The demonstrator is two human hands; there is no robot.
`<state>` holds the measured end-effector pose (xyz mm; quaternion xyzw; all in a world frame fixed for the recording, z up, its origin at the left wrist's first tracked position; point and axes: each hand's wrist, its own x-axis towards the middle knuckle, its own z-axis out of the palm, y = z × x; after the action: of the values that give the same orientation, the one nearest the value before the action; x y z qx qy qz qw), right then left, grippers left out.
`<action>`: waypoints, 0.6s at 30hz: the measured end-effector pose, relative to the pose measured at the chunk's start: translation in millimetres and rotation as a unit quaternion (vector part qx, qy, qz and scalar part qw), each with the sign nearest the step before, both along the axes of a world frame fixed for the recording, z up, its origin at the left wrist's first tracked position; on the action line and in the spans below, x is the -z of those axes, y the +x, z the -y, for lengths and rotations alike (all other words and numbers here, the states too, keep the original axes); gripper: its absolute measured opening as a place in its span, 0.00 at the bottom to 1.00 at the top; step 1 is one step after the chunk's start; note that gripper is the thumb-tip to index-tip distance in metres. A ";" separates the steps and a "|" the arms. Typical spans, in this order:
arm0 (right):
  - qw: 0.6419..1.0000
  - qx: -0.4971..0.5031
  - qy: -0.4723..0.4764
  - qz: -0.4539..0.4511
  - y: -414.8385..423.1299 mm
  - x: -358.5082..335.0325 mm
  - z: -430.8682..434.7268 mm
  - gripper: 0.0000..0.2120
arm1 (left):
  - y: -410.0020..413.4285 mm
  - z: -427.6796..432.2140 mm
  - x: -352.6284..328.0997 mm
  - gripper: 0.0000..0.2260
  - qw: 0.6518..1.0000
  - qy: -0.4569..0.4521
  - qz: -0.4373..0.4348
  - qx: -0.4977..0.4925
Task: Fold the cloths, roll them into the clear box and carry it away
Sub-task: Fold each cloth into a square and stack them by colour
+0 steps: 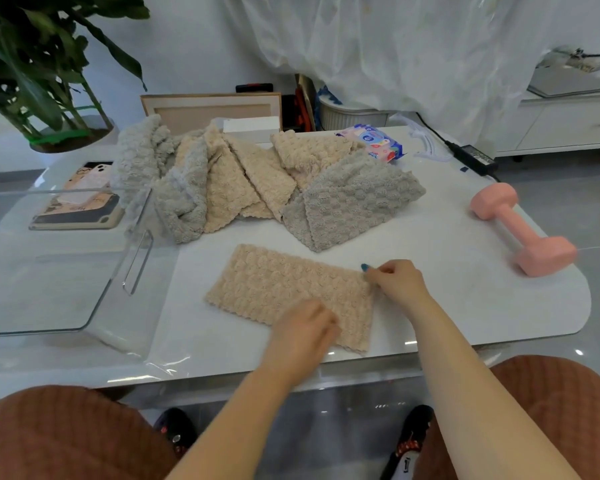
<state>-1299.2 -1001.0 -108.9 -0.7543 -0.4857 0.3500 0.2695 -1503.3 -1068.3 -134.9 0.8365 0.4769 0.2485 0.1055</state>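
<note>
- While the right hand (397,282) pinches the far right corner of the beige bobble-textured cloth (284,292) between curled fingers and thumb, the left hand (302,327) lies on that cloth's near edge. It is smeared by motion, so I cannot tell whether it grips or only presses.
- One such cloth lies flat as a long folded strip on the near middle of the table, apart from both the box and the heap.
- One heap of loose cloths (257,178) sits just behind it, grey and beige mixed. I make out at least three grey and three beige, but the overlaps hide an exact count.
- One clear plastic box (49,289) with a slot handle in its end wall stands at the table's left.
- One phone in a patterned case (84,199) lies behind the box and shows through its wall.
- One pink dumbbell (523,230) lies near the right edge, well apart from the cloth.
- One blue-and-pink packet of wipes (374,142) and one black power brick (475,157) lie at the far right.
- All of it rests on a glossy white table (465,323) with rounded corners.
- Around the table are a leafy potted plant (49,81) at the left, a wooden picture frame (208,110) behind the heap, hanging clear plastic sheeting (395,46), a low white cabinet (568,123) and a shiny grey floor (568,188).
- Two knees in rust-brown fabric and two dark shoes show below the table edge.
</note>
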 end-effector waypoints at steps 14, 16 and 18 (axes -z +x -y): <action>0.979 -0.148 -0.085 -0.107 32.8 -14.5 23.5 0.06 | 30.0 16.8 17.1 0.12 0.997 -0.029 0.035 0.059; 0.974 -0.168 -0.081 -0.128 39.8 -27.7 33.6 0.06 | 19.7 20.4 4.7 0.12 0.982 -0.129 0.134 0.033; 0.969 -0.180 -0.060 -0.158 43.3 -40.5 42.7 0.06 | 6.2 21.6 -11.7 0.08 0.953 -0.194 0.232 -0.009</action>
<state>-1255.9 -1043.7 -68.4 -0.6044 -0.5428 0.5361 0.2295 -1497.1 -1089.9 -123.2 0.7149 0.4856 0.3396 0.3712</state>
